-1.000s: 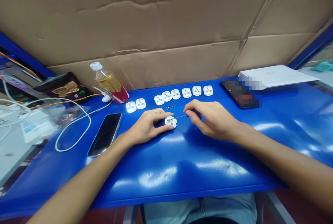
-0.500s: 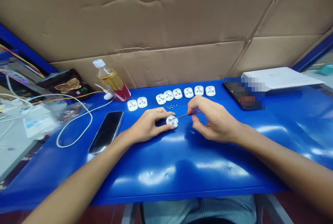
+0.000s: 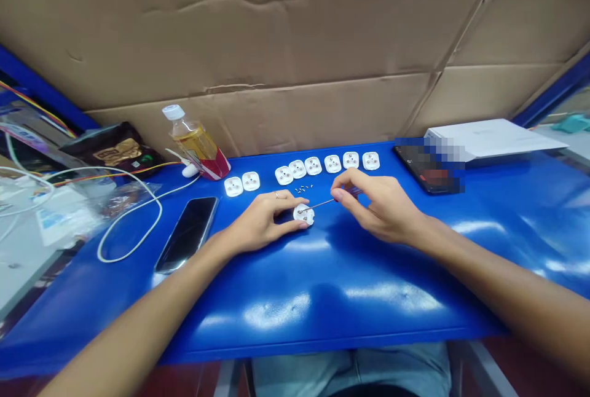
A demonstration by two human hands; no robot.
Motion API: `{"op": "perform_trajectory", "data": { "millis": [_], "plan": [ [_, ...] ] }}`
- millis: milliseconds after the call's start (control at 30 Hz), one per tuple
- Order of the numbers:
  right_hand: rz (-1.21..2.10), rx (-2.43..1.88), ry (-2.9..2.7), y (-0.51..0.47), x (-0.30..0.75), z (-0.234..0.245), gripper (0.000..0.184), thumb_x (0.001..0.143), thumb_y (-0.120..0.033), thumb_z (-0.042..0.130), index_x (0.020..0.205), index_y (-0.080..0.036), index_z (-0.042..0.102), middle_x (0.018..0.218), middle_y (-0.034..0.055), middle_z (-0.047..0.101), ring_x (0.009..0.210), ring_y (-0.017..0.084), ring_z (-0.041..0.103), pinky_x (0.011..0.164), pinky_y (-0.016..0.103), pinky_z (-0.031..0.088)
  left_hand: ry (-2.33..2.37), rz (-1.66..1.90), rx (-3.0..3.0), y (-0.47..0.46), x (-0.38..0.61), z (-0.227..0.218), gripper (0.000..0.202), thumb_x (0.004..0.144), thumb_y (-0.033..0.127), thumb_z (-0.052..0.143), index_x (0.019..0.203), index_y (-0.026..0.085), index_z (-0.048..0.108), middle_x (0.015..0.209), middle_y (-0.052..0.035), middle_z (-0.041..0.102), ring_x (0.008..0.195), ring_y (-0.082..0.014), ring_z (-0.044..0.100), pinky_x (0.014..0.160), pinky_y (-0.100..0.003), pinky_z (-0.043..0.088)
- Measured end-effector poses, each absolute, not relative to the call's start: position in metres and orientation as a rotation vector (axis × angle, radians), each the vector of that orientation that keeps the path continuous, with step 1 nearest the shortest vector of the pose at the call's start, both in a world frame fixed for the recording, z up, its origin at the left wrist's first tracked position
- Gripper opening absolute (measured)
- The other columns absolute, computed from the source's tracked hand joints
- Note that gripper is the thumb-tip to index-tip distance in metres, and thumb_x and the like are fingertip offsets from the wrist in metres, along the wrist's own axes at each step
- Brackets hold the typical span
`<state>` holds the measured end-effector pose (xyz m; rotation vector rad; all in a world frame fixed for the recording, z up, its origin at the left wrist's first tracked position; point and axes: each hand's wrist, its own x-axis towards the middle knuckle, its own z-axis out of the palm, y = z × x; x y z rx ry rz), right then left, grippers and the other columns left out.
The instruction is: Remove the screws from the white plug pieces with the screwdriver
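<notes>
Between the thumb and fingers of my left hand (image 3: 265, 219) is a small round white plastic plug part (image 3: 303, 215) with metal pieces inside, resting on the blue surface (image 3: 295, 280). My right hand (image 3: 378, 206) pinches a screwdriver (image 3: 320, 204); its thin metal shaft slants down to the left, and the tip meets the white part. Most of the screwdriver's handle is hidden by my fingers. Just behind the part lie several tiny screws (image 3: 303, 189). Farther back, several similar white plug parts (image 3: 313, 166) stand in a loose row.
At the left are a phone (image 3: 188, 231), a drink bottle (image 3: 198, 144), a white cable (image 3: 159, 200) and a dark packet (image 3: 117, 150). To the right a dark device (image 3: 417, 169) lies beside a white box (image 3: 493, 139). A cardboard wall (image 3: 295, 47) closes off the back.
My right thumb has closed in toward the index finger on the screwdriver, and the hand has shifted slightly. My left hand keeps its hold on the white part.
</notes>
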<state>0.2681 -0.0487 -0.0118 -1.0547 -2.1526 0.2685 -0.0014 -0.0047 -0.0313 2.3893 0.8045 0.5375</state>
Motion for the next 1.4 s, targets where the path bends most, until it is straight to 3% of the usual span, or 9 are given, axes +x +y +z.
{"op": "perform_trajectory", "data": {
  "millis": [133,200,367,533,700,833,1000,1233,1400],
  "plan": [
    [0.264,-0.946,-2.166,-0.050,0.268,-0.012,0.007,0.099,-0.018,0.054,0.103,-0.023,0.057,0.096,0.0051,0.070,0.083,0.020,0.069,0.075,0.033,0.056,0.809,0.533,2.389,-0.004,-0.001,-0.032,0.043,0.098,0.047,0.071,0.132,0.020,0.073,0.106,-0.0056,0.075,0.092,-0.0195,0.069,0.085,-0.030,0.054],
    [0.288,-0.935,-2.164,-0.050,0.268,-0.012,0.010,0.097,-0.019,0.057,0.107,-0.022,0.057,0.102,0.0064,0.070,0.089,0.020,0.070,0.080,0.034,0.058,0.803,0.534,2.391,-0.004,-0.001,-0.032,0.043,0.098,0.047,0.071,0.132,0.020,0.073,0.106,-0.0056,0.075,0.092,-0.0194,0.069,0.085,-0.030,0.053],
    [0.233,-1.023,-2.168,-0.050,0.269,-0.011,0.006,0.104,-0.027,0.053,0.102,-0.023,0.058,0.086,0.0025,0.070,0.070,0.018,0.066,0.064,0.031,0.053,0.802,0.531,2.396,-0.005,-0.001,-0.031,0.041,0.099,0.047,0.069,0.130,0.021,0.074,0.107,-0.0054,0.075,0.094,-0.0193,0.069,0.087,-0.030,0.053],
    [0.270,-0.920,-2.183,-0.051,0.268,-0.009,0.014,0.095,-0.017,0.057,0.108,-0.023,0.055,0.103,0.0070,0.070,0.091,0.022,0.070,0.081,0.035,0.059,0.802,0.528,2.390,-0.005,-0.001,-0.031,0.043,0.099,0.048,0.069,0.132,0.021,0.073,0.108,-0.0062,0.075,0.094,-0.0200,0.070,0.087,-0.031,0.054],
    [0.266,-1.014,-2.181,-0.051,0.269,-0.011,0.004,0.103,-0.027,0.055,0.103,-0.023,0.057,0.091,0.0035,0.072,0.076,0.019,0.069,0.069,0.032,0.056,0.807,0.538,2.384,-0.005,-0.001,-0.031,0.043,0.098,0.048,0.070,0.131,0.020,0.074,0.107,-0.0074,0.076,0.094,-0.0208,0.070,0.085,-0.031,0.054],
    [0.228,-0.869,-2.220,-0.051,0.269,-0.011,0.013,0.095,-0.017,0.057,0.106,-0.023,0.056,0.099,0.0062,0.071,0.088,0.021,0.071,0.078,0.034,0.058,0.817,0.525,2.391,-0.005,-0.001,-0.031,0.042,0.099,0.048,0.070,0.129,0.020,0.075,0.108,-0.0068,0.076,0.092,-0.0201,0.069,0.085,-0.030,0.054],
    [0.196,-0.895,-2.229,-0.050,0.269,-0.013,0.004,0.100,-0.023,0.058,0.104,-0.023,0.057,0.095,0.0045,0.072,0.084,0.020,0.072,0.075,0.033,0.058,0.814,0.524,2.386,-0.004,-0.002,-0.032,0.044,0.098,0.049,0.070,0.132,0.020,0.074,0.105,-0.0063,0.075,0.092,-0.0198,0.069,0.084,-0.029,0.053],
    [0.111,-0.930,-2.145,-0.049,0.270,-0.011,0.005,0.099,-0.019,0.058,0.101,-0.024,0.057,0.091,0.0034,0.073,0.078,0.019,0.071,0.073,0.034,0.059,0.837,0.506,2.387,-0.004,-0.002,-0.030,0.047,0.099,0.048,0.068,0.138,0.022,0.070,0.108,-0.0063,0.073,0.091,-0.0196,0.066,0.085,-0.032,0.053],
    [0.074,-1.076,-2.124,-0.039,0.275,-0.018,0.005,0.102,-0.023,0.053,0.106,-0.023,0.056,0.100,0.0080,0.073,0.086,0.024,0.073,0.077,0.038,0.058,0.883,0.557,2.364,-0.003,-0.004,-0.028,0.063,0.089,0.053,0.079,0.143,0.023,0.066,0.119,-0.0090,0.070,0.101,-0.0231,0.066,0.090,-0.037,0.055]
  ]
}}
